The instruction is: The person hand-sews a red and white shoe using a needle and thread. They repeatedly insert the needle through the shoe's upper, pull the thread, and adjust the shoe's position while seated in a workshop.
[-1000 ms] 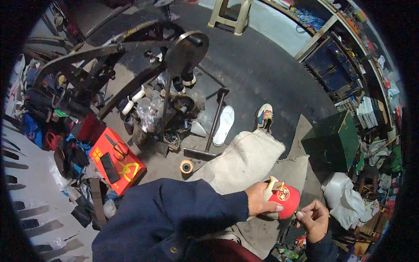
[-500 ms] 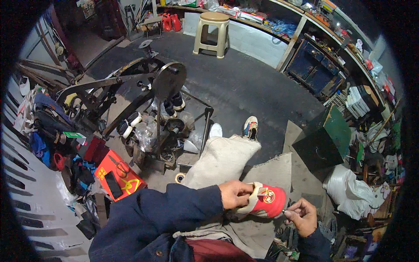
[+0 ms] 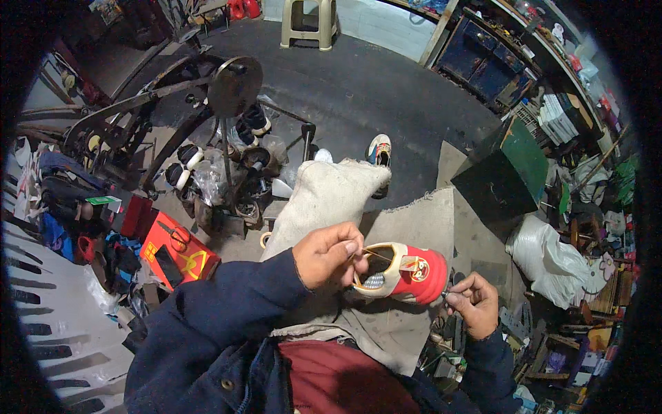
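Observation:
A cream and red sneaker (image 3: 431, 279) lies across my lap, its red end toward my right hand and its opening toward my left. My left hand (image 3: 329, 257) is closed in a pinch on a thin yellowish thread (image 3: 378, 255) at the edge of the opening. At the sole of the red end, my right hand (image 3: 476, 303) pinches a small dark, thin-tipped tool (image 3: 445, 294). Its tip meets the shoe; whether it has gone in, I cannot tell. A beige cloth (image 3: 317, 200) covers my knee under the work.
An iron machine with a round plate (image 3: 234, 86) stands at the left. Nearby, scissors (image 3: 174, 236) and a phone (image 3: 167, 265) rest on a red box (image 3: 200, 265). At the right are a green box (image 3: 503, 172) and a white sack (image 3: 545, 259). Another sneaker (image 3: 379, 150) shows beyond my knee.
My left hand has moved off the shoe's side, drawing a thread up at the opening, which now shows more. My right hand stays at the red end. The whole view has shifted.

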### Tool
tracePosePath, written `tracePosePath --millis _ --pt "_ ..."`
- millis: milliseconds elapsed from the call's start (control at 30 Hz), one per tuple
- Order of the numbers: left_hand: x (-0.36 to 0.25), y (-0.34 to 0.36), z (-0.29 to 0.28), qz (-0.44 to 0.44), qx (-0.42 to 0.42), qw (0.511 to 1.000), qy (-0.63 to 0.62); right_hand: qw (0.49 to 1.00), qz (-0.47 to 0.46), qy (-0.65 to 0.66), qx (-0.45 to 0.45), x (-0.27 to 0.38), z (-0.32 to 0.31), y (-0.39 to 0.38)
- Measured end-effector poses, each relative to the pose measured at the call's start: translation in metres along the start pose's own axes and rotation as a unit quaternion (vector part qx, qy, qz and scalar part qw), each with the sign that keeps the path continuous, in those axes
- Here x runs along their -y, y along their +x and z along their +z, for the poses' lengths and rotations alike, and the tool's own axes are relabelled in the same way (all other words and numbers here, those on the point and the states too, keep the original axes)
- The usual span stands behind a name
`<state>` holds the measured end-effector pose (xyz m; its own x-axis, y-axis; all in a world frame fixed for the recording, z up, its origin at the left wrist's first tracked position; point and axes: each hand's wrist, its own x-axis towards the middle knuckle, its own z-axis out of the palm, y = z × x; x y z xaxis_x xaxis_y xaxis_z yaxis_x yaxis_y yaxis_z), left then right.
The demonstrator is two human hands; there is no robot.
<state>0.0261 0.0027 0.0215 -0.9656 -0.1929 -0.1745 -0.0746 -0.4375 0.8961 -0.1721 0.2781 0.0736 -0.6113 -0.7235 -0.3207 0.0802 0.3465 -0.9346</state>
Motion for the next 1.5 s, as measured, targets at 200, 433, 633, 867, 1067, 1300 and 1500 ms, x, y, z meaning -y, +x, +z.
tracePosePath --millis 200,433,633,867,1067,1300,1500 --pt "-0.009 -0.008 -0.002 0.030 0.025 0.998 0.042 1.000 0.000 -0.009 0.006 -0.003 -0.003 0.001" --pt "-0.036 -0.029 -0.012 0.066 0.051 0.903 0.421 1.000 -0.012 0.007 0.013 -0.006 -0.004 0.001" --pt "-0.044 -0.033 -0.017 0.034 0.029 0.851 0.522 1.000 0.001 0.009 -0.003 -0.005 -0.002 -0.001" --pt "-0.034 -0.032 0.005 0.083 0.045 0.995 -0.027 1.000 -0.013 -0.001 0.000 -0.003 0.000 -0.001" --pt "-0.006 0.004 0.017 0.097 0.061 0.993 -0.028 1.000 -0.011 0.005 0.005 -0.001 0.001 -0.002" --pt "0.024 0.036 0.029 0.141 0.061 0.918 0.365 1.000 -0.017 0.007 0.015 0.002 0.003 -0.001" --pt "0.043 0.060 0.033 0.020 0.096 0.985 0.143 1.000 -0.009 0.010 0.025 0.002 0.002 0.004"
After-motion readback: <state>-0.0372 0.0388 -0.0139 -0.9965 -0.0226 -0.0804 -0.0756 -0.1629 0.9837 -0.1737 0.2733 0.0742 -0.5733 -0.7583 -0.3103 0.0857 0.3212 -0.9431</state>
